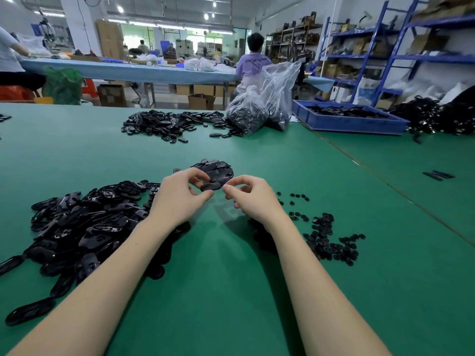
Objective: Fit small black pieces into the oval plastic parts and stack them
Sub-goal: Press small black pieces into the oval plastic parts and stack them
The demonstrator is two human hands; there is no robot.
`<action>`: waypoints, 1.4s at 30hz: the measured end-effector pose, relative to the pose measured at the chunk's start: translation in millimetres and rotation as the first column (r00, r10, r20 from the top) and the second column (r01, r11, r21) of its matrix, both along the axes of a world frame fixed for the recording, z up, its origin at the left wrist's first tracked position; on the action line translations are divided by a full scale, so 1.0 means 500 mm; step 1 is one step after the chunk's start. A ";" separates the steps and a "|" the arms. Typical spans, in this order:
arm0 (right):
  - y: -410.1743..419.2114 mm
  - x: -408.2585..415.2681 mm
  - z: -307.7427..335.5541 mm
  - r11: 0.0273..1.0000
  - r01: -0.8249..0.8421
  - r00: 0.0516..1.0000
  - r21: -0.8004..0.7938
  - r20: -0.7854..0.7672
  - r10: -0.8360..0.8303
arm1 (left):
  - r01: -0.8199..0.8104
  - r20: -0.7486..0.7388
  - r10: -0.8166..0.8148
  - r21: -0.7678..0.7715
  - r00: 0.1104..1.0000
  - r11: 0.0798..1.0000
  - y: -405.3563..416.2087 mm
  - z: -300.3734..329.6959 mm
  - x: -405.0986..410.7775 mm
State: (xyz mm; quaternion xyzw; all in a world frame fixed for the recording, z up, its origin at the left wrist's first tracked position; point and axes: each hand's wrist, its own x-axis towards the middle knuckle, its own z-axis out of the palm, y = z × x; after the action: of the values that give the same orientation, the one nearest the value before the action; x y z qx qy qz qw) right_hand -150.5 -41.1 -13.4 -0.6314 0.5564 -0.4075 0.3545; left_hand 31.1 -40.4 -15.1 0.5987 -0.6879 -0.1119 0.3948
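Your left hand (183, 194) pinched an oval (211, 186) just above the table (218, 278), its long axis pointing toward your right hand (250, 195). That hand's fingertips were closed, probably on a small piece (too tiny to confirm), just beside the oval's near end.

A green-topped table (231, 291) is carrying a heap of oval plastic parts (84, 227) at left, small black pieces (326, 240) scattered at right and a low stack (216, 170) at centre. Farther back, another pile (169, 124), two clear bags (262, 109) and a blue tray (354, 124) are sitting on it.
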 end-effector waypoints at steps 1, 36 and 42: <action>-0.001 0.002 -0.003 1.000 -0.002 1.000 -0.001 -0.007 0.002 | -0.027 -0.008 0.027 0.008 1.000 1.000 -0.014 -0.001 -0.003; 0.025 0.076 -0.011 0.978 -0.196 0.905 -0.073 -0.399 0.151 | 0.158 -0.262 -0.086 0.266 0.961 0.951 0.031 0.047 0.085; 0.054 0.129 -0.025 0.936 -0.291 0.759 -0.200 -0.643 0.099 | 0.139 -0.326 -0.055 0.241 0.944 0.961 0.034 0.026 0.109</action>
State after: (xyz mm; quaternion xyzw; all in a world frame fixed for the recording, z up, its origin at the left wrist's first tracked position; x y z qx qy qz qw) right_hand -86.1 -14.0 -25.9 -0.8299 0.5071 -0.2123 0.0956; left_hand 85.4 -23.2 -2.1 0.5848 -0.6239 -0.3150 0.4117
